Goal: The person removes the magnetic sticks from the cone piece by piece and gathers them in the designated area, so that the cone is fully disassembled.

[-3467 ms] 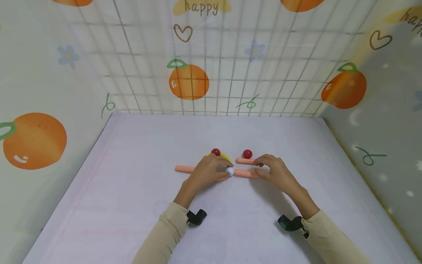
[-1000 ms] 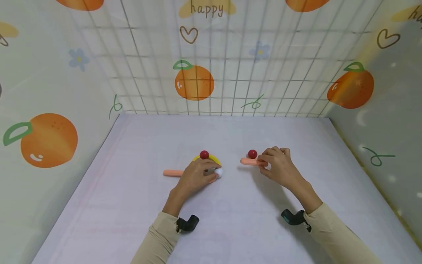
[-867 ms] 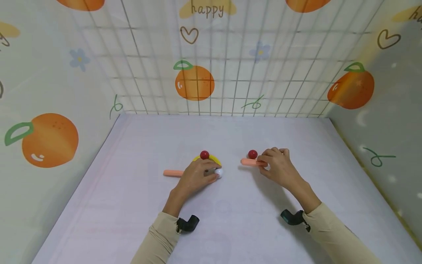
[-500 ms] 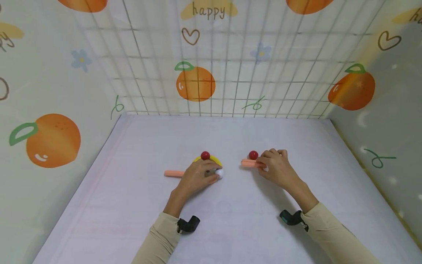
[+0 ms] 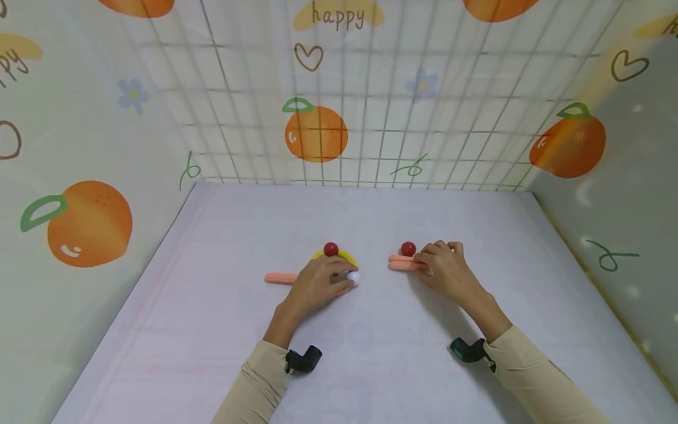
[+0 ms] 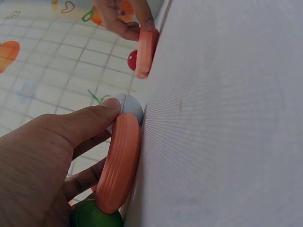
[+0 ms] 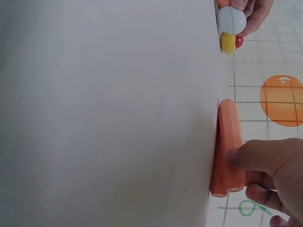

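In the head view my left hand (image 5: 319, 280) pinches a white ball (image 5: 353, 278). The left wrist view shows the thumb on this white ball, a ridged curved orange piece (image 6: 120, 163) joined to it, and a green ball (image 6: 96, 214) at that piece's other end. A yellow curved piece (image 5: 346, 257) and a red ball (image 5: 331, 249) lie just beyond the hand, and a straight orange stick (image 5: 279, 278) sticks out to its left. My right hand (image 5: 450, 271) pinches a straight orange stick (image 7: 230, 142), alongside a second orange stick (image 7: 218, 175).
Another red ball (image 5: 408, 249) sits right behind the two sticks at the right hand. All of it is on a white table (image 5: 360, 353), with patterned cloth walls (image 5: 365, 118) at the back and both sides. Each wrist carries a black camera mount (image 5: 303, 360).
The orange stick at the right of the white ball came away in my right hand and was lowered beside the other stick. My left hand shifted left with the joined pieces, then stayed nearly still.
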`<control>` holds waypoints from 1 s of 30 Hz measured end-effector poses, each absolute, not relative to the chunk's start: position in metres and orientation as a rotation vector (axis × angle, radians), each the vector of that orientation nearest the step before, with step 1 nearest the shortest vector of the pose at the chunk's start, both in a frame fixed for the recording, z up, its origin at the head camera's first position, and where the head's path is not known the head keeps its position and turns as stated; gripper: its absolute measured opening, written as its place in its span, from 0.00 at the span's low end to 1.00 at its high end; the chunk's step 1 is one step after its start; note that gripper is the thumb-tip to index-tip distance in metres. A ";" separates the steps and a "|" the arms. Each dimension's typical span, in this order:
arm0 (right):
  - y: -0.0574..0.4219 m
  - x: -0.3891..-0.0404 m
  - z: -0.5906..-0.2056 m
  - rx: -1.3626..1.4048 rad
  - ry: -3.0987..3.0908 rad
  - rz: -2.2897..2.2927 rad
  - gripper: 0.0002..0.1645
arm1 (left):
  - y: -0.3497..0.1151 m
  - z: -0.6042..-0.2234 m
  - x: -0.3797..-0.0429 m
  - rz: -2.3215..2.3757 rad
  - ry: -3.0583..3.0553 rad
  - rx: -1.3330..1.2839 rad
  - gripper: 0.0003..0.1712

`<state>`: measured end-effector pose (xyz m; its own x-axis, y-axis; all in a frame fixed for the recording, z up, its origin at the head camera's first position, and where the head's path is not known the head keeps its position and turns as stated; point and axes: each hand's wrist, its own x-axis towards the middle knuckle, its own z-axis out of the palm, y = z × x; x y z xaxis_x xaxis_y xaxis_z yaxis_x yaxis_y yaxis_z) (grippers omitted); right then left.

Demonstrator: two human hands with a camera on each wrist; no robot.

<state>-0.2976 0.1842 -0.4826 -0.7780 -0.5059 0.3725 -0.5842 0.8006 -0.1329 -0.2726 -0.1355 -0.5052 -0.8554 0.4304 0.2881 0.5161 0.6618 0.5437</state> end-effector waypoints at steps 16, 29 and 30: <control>0.188 -0.299 -0.491 0.840 -2.649 0.289 0.14 | -0.135 -0.503 -0.270 -0.962 -2.751 -0.764 0.16; 0.185 -0.294 -0.491 0.817 -2.607 0.296 0.14 | -0.140 -0.497 -0.274 -1.017 -2.788 -0.816 0.17; 0.184 -0.293 -0.490 0.829 -2.600 0.314 0.14 | -0.142 -0.495 -0.275 -1.023 -2.795 -0.818 0.17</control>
